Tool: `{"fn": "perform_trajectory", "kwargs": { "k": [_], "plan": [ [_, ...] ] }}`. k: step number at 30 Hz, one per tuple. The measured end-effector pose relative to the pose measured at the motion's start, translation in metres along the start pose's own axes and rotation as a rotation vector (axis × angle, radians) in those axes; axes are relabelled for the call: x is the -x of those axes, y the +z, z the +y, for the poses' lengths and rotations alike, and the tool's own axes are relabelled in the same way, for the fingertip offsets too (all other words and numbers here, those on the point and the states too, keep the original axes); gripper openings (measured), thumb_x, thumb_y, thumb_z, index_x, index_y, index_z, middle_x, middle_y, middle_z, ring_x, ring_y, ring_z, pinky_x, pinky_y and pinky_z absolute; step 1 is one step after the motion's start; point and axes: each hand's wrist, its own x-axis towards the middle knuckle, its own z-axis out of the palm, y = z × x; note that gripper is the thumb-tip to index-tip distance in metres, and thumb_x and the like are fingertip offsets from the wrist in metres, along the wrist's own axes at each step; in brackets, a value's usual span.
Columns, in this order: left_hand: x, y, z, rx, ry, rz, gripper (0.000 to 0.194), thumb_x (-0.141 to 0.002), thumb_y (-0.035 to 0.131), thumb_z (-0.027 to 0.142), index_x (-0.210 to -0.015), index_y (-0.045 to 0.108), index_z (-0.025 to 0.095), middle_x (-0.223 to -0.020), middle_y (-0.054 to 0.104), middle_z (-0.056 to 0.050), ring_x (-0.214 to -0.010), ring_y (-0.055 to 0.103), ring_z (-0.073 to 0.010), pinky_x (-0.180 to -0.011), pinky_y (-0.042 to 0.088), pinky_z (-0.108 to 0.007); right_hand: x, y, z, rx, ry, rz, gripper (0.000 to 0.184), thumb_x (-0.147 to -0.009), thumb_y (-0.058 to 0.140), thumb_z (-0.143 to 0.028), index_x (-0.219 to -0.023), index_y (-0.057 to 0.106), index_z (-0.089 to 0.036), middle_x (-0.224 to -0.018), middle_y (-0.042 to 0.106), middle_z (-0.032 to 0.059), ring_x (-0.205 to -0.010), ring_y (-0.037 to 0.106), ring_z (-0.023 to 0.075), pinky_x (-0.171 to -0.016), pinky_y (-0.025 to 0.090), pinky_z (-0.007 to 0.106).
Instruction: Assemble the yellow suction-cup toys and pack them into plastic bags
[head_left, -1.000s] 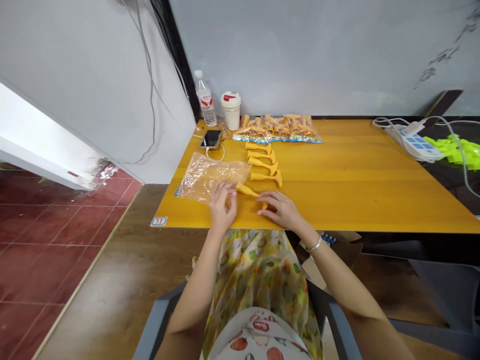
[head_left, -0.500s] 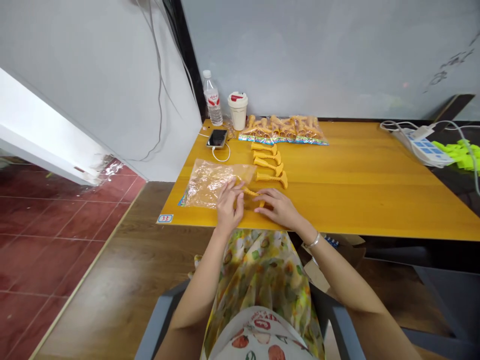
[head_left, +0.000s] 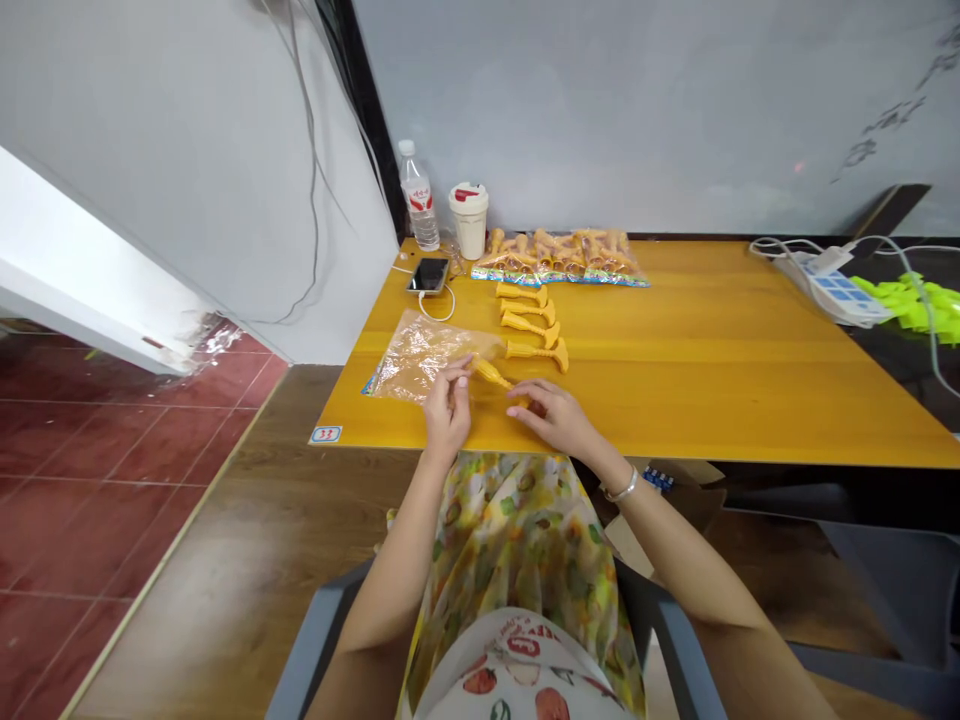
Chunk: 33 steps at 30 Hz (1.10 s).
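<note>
Two bare hands work at the near edge of a golden wood-grain table (head_left: 697, 350), with a fifth yellow plastic piece (head_left: 491, 373) lying slantwise between them. The left hand (head_left: 448, 415) is closed to a pinch, its fingertips (head_left: 466, 365) gripping the narrow end of that piece. The right hand (head_left: 551, 418) sits curved and low, its fingertips (head_left: 517, 400) at the flared end, though whether they grip it cannot be told. Just left of the piece lies a crinkled, transparent plastic bag (head_left: 424, 355), flat and glossy, with a printed strip along one edge. Beyond the hands, four matching moulded pieces (head_left: 529, 320), each a slim stem ending in a wide, flared head, lie stacked in a tidy column. Behind them is a shiny, colour-edged packet of more yellow pieces (head_left: 559, 258). To its left stand a ribbed clear water bottle (head_left: 417, 195) and a white lidded cup (head_left: 469, 220), with a black smartphone (head_left: 428, 275) and a thin white cable (head_left: 436, 312) just in front
</note>
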Motion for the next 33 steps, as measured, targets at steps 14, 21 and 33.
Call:
{"fn": "perform_trajectory", "kwargs": {
  "k": [14,21,33],
  "plan": [
    [-0.004,0.002,-0.009,-0.071,-0.150,0.086,0.023,-0.100,0.045,0.038,-0.099,0.059,0.020,-0.120,0.068,-0.013,-0.122,0.062,-0.0216,-0.106,0.046,-0.040,0.018,-0.015,-0.008,0.116,0.020,-0.051,0.030,-0.096,0.057,-0.047,-0.114,0.069,-0.025,-0.116,0.069,0.0078,-0.095,0.066,0.0202,-0.086,0.053,0.034],
    [-0.003,0.003,-0.006,-0.100,-0.122,0.022,0.021,-0.101,0.044,0.036,-0.099,0.058,0.020,-0.116,0.070,-0.013,-0.113,0.067,-0.0204,-0.097,0.051,-0.035,0.026,-0.024,-0.010,0.164,0.049,0.026,0.034,-0.097,0.054,-0.051,-0.116,0.068,-0.025,-0.116,0.068,0.0088,-0.097,0.067,0.0213,-0.085,0.054,0.035],
    [0.001,0.002,0.003,-0.200,0.258,-0.133,0.018,-0.099,0.042,0.021,-0.107,0.058,0.020,-0.113,0.074,-0.011,-0.125,0.064,-0.0220,-0.112,0.047,-0.046,-0.009,0.014,-0.024,0.211,-0.027,0.040,0.032,-0.097,0.056,-0.048,-0.117,0.066,-0.025,-0.117,0.067,0.0074,-0.109,0.062,0.0224,-0.094,0.051,0.036]
  ]
}}
